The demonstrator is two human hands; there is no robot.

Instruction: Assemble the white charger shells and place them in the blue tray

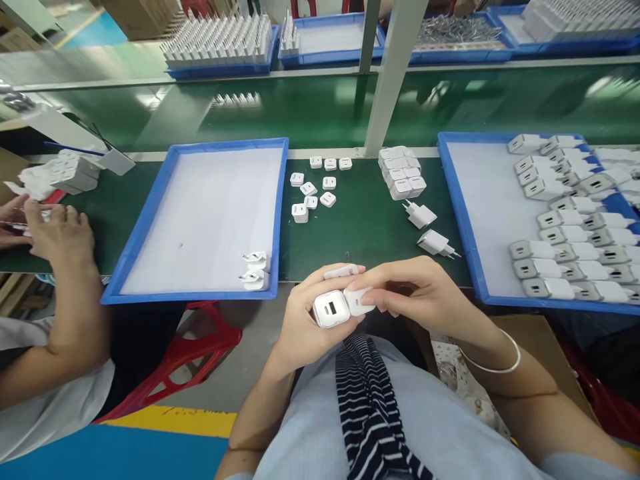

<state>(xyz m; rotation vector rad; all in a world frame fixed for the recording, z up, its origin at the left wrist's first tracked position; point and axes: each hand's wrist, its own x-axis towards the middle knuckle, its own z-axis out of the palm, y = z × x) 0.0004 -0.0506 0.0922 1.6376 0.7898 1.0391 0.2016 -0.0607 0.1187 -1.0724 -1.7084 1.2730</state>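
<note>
In front of my body, my left hand (303, 317) is closed around a white charger (326, 317), its end face with the port turned up. My right hand (420, 283) pinches a small white cap-like piece (356, 308) right against the charger's side. Another white piece (341, 271) shows along the fingers of my left hand; its full shape is hidden. On the green table beyond my hands lie several small white port pieces (329, 183). To their right, two white chargers with plug pins (435, 243) lie near a stack of white blocks (400, 170).
A blue-rimmed tray (173, 157) on the left holds a few white plugs (256, 279). Another blue tray (457, 200) on the right carries rows of chargers (543, 250). A co-worker's hand (63, 233) is at the far left. A metal post (390, 80) rises behind the table.
</note>
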